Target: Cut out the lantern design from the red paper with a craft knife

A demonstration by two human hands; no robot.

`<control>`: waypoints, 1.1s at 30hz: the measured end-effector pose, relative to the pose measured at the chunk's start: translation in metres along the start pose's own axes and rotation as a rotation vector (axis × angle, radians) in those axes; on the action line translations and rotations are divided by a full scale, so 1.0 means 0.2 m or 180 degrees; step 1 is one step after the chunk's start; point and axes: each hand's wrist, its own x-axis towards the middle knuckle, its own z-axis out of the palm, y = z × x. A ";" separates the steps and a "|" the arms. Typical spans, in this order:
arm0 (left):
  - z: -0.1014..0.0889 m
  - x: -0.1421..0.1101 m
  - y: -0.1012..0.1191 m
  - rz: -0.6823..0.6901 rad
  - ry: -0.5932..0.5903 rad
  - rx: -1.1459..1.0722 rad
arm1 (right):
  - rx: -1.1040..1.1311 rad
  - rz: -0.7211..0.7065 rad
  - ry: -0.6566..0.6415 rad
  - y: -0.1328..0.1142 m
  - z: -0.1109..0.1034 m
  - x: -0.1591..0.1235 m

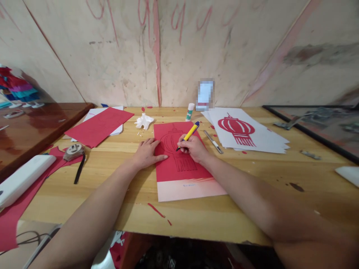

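Note:
My right hand (193,147) grips a yellow pen (192,131) with a dark blue end, its tip on or just above a sheet of red paper (165,170). A lantern outline with a fringe is drawn in dark lines on that sheet. Beneath the red paper a pale pink and white sheet or pad (174,192) sticks out toward me. My left hand (147,152) lies flat with fingers spread over the left edge of the red paper. A utility knife (213,142) rests just right of the paper, touched by neither hand.
White sheets (260,140) with a red cut-paper lantern (236,127) lie at the right. Behind the paper stand a glue stick (190,112) and a blurred phone (205,95). Crumpled tissue (144,121), more red paper (98,125), a tape roll (74,151) and a white case (26,179) are leftward.

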 end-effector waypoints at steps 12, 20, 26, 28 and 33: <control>0.02 0.02 -0.03 0.0095 0.0131 -0.0222 | 0.0040 -0.0063 -0.0010 -0.04 0.03 -0.02; 0.01 0.02 -0.03 0.0177 0.0247 -0.0472 | 0.0007 0.0027 0.0012 -0.05 0.03 -0.03; 0.01 0.02 -0.03 0.0130 0.0234 -0.0478 | 0.0000 0.0035 -0.0009 -0.05 0.03 -0.02; 0.00 0.02 -0.04 0.0049 0.0252 -0.0458 | 0.0012 0.0014 -0.0022 -0.04 0.03 -0.02; -0.02 0.02 -0.05 -0.0319 0.0297 -0.0640 | 0.0018 -0.0072 -0.0066 -0.02 0.02 0.00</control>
